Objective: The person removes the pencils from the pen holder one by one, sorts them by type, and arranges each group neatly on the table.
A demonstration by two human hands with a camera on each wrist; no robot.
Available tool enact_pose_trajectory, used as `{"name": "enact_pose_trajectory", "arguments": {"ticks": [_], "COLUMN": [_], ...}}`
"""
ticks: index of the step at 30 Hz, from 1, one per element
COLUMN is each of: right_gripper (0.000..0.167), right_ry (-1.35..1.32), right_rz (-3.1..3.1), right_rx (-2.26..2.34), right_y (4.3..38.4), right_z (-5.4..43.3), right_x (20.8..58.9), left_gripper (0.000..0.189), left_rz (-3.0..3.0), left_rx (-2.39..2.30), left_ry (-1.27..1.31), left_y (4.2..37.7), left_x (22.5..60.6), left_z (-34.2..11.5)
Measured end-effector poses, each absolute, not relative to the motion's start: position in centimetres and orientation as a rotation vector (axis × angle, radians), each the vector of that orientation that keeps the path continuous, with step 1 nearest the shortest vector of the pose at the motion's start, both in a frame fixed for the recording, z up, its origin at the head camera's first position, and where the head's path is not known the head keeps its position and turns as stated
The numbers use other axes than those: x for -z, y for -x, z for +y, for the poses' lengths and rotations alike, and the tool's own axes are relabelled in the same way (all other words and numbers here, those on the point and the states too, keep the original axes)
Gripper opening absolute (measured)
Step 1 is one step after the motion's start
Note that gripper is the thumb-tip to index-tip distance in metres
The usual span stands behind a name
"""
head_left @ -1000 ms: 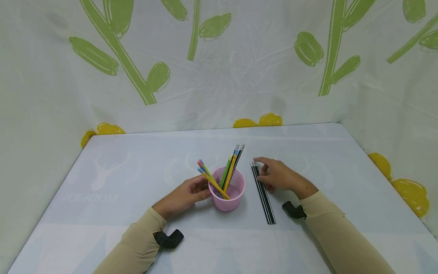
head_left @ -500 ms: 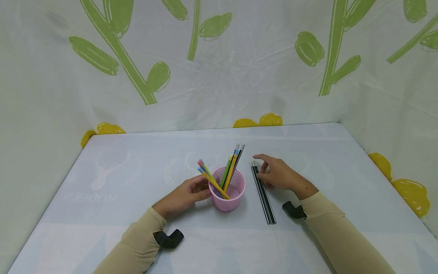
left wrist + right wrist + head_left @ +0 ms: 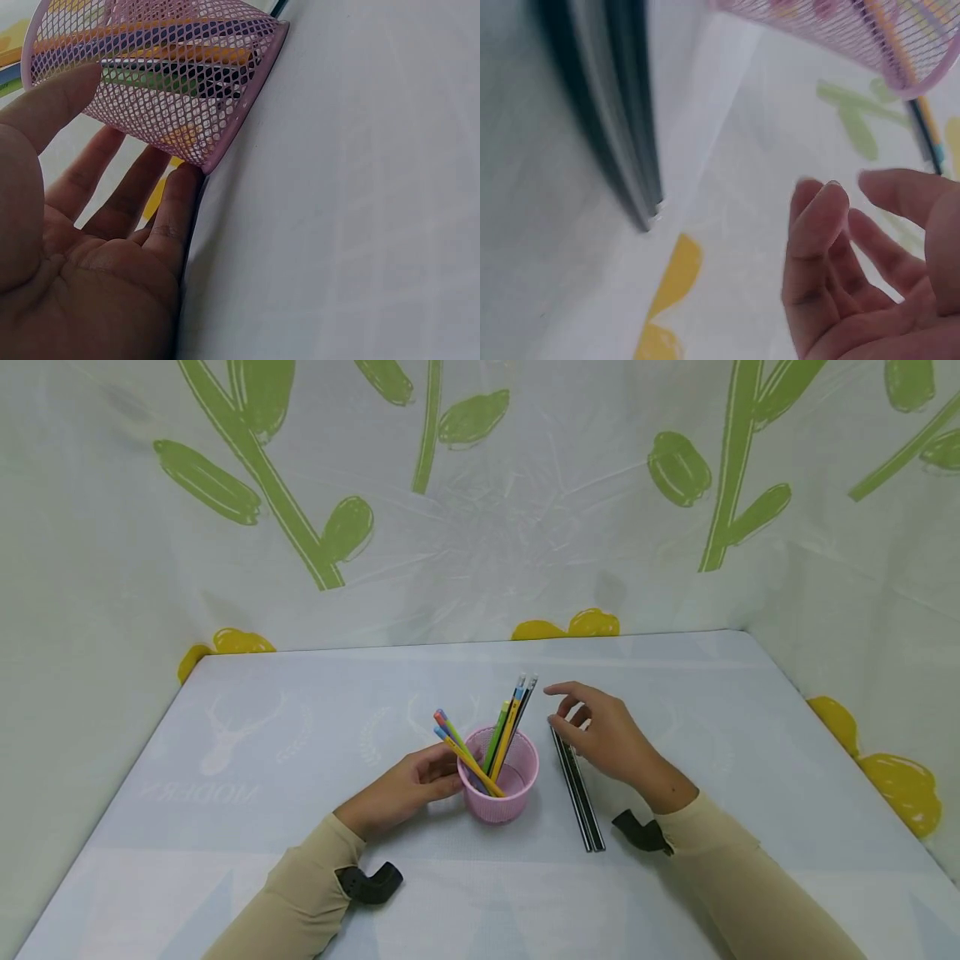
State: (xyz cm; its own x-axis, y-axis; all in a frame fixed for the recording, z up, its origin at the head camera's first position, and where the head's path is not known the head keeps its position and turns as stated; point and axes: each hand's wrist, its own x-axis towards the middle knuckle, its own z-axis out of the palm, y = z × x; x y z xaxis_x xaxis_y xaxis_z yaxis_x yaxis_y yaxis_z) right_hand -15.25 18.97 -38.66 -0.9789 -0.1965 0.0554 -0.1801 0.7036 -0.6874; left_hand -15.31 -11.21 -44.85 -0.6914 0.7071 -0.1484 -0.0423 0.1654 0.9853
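Faintly, "MODERN" marks the tablecloth [image 3: 480,906] — left hand [image 3: 408,785] half-curled round the pink cup [image 3: 497,811], right hand [image 3: 611,739] loosely spread, empty, near pencils [image 3: 586,802].

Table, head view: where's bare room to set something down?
Free: the table left of the left hand, right of the right hand, and its near stretch between the sleeves. Crowded: the middle, left hand at the pink cup, right hand by the loose dark pencils.

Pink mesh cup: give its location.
In the head view, the pink mesh cup stands below centre, between the left hand and the black pencils to its right.
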Motion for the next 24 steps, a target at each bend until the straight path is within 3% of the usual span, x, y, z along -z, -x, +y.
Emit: {"name": "enact_pose_trajectory", "arguments": {"ticks": [7,17,24], "right_gripper": [0.043,0.075,0.082], "right_ry": [0.450,0.604,0.663], "right_rz": [2.970,2.920,2.883], "right_rx": [1.318,1.403,1.428], "right_y": [14.0,13.5,13.2], "right_z": [17.9,17.0,16.8], "right_x": [37.6,37.4,37.7], "left_gripper": [0.049,0.048,0.050], "left_rz": [1.834,1.836,1.814], "left_rx": [-1.589,-1.589,-1.601], "left_ry": [-0.643,-0.652,-0.654], "left_y": [15.4,15.5,15.5], "left_x": [45.0,45.0,45.0], "left_z": [-11.2,-11.3,-11.3]}}
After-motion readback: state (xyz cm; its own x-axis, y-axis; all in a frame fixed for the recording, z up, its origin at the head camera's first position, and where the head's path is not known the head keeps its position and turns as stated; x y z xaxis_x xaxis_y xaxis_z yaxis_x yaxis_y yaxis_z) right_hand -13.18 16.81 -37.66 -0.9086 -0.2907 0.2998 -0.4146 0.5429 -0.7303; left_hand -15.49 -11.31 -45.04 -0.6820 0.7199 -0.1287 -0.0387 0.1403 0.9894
